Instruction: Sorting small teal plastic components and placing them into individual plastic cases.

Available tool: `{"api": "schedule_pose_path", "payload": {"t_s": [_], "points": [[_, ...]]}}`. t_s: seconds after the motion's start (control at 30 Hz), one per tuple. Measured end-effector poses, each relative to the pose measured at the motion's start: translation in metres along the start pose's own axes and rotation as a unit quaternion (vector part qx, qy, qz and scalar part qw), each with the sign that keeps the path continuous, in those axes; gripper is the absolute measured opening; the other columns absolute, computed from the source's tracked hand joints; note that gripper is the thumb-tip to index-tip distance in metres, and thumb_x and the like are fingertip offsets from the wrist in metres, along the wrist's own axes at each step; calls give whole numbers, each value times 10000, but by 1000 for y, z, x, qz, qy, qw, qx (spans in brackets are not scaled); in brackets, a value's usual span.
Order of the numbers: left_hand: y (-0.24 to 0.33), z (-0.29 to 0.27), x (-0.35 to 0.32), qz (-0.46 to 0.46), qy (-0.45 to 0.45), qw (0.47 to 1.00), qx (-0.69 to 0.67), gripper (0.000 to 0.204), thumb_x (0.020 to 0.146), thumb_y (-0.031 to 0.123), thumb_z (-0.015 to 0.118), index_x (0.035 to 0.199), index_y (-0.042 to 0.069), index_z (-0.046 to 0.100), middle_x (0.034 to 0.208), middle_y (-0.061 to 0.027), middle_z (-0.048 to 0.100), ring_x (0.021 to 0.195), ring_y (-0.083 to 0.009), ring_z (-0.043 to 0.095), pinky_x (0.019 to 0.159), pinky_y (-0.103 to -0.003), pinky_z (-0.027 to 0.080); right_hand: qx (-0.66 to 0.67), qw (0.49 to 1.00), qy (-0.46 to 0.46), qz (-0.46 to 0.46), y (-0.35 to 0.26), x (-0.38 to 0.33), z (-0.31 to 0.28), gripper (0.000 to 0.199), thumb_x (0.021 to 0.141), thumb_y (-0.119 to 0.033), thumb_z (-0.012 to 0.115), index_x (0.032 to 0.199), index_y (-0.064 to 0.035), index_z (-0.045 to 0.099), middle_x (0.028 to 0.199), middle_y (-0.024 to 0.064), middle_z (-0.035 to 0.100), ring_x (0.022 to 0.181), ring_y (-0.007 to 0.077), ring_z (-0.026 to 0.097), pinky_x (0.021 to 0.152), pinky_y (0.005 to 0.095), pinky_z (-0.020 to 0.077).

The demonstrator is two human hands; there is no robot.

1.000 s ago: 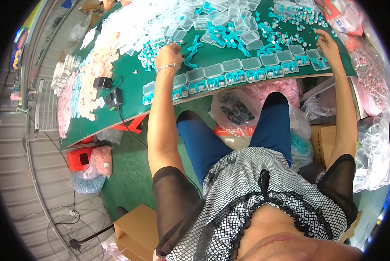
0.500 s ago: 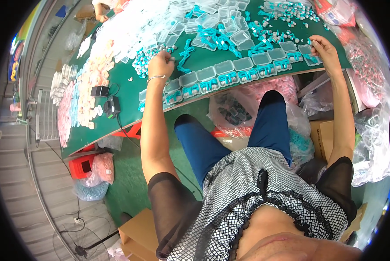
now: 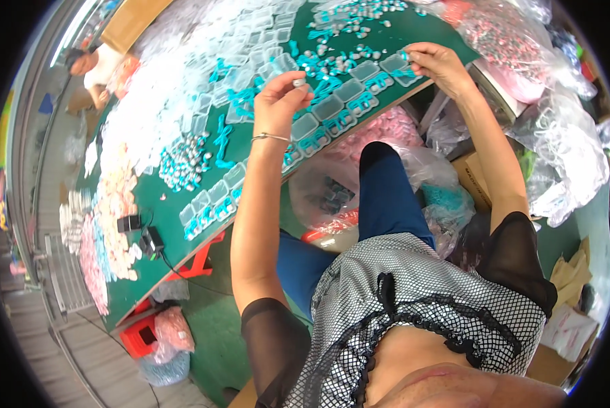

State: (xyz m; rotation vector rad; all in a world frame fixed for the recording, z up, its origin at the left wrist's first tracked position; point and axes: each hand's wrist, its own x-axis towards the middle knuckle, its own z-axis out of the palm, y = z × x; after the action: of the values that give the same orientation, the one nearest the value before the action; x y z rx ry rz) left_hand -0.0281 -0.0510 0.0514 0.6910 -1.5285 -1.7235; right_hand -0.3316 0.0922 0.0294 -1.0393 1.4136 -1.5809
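I see my left hand (image 3: 278, 95) pinching a small silvery bead (image 3: 299, 82) above the green desk (image 3: 162, 197), my right hand (image 3: 437, 64) pinching a clear square case (image 3: 395, 64) among far rows.

Left hand (image 3: 280, 102) now lifted off the row of clear boxes (image 3: 332, 115) at the table edge (image 3: 182, 262), a small silver piece (image 3: 299, 82) pinched in the fingertips. Right hand (image 3: 437, 64) shifted along to the end box (image 3: 395, 64), fingers curled at its rim.
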Motion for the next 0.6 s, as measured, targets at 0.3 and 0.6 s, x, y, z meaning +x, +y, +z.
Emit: {"api": "schedule_pose_path", "payload": {"t_s": [0.3,0.6], "points": [[-27,90,25,-63,-54,996,-46,218,812,12,646,1028,-12,634,881,-79,638,796,-196,656,684,-256,532,-46,998,33,-1,7,-12,-22,211,876,-136,638,1055,-26,631,874,11,632,749,66,596,702,204,502],[-63,118,47,147,-57,965,209,170,764,34,693,932,15,673,761,-32,648,678,-81,593,612,-222,481,-278,945,27,-169,20,-18,-14,123,839,-28,610,958,-11,637,863,37,650,817,117,613,742,251,493]]}}
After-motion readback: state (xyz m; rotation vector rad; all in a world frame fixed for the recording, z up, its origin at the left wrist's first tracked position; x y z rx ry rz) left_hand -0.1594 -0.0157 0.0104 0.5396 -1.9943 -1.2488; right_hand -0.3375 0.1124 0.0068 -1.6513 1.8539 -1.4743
